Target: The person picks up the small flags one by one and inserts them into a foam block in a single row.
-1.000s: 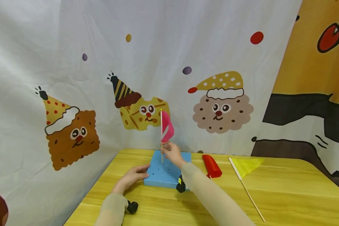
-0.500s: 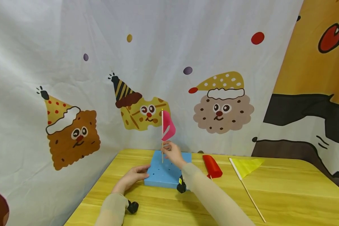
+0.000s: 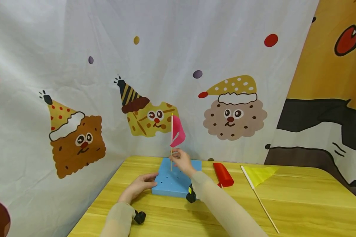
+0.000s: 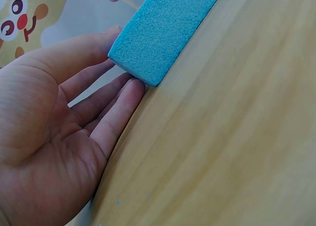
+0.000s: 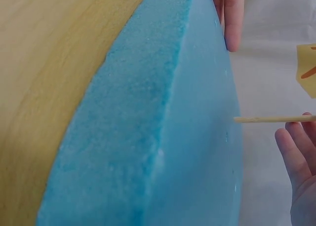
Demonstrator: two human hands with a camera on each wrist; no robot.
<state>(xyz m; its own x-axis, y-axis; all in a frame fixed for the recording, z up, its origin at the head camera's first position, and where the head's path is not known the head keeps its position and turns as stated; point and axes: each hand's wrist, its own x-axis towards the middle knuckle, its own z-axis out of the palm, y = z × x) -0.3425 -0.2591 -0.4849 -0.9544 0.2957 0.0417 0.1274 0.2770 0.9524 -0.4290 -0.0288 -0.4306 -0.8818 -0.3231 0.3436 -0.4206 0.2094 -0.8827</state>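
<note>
In the head view my right hand (image 3: 181, 158) pinches the thin wooden stick of a pink flag (image 3: 178, 131), which stands upright with its cloth above my fingers. The stick's lower end (image 5: 252, 119) meets the top face of a blue foam block (image 3: 173, 186) in the right wrist view. Small holes dot that face. My left hand (image 3: 140, 186) rests against the block's left side. Seen from the left wrist, its thumb and fairly straight fingers (image 4: 118, 107) touch the block's end beside the wooden table.
Right of the block lies a red flag (image 3: 223, 174), its cloth rolled up. Farther right, a yellow flag (image 3: 259, 174) lies flat, its stick pointing toward the table's front. A printed cloth (image 3: 166, 65) hangs behind the wooden table (image 3: 299, 204).
Almost nothing differs. The whole head view has shifted slightly right, and the pink flag's top leans marginally further right; both hands keep their places at the stick and block.
</note>
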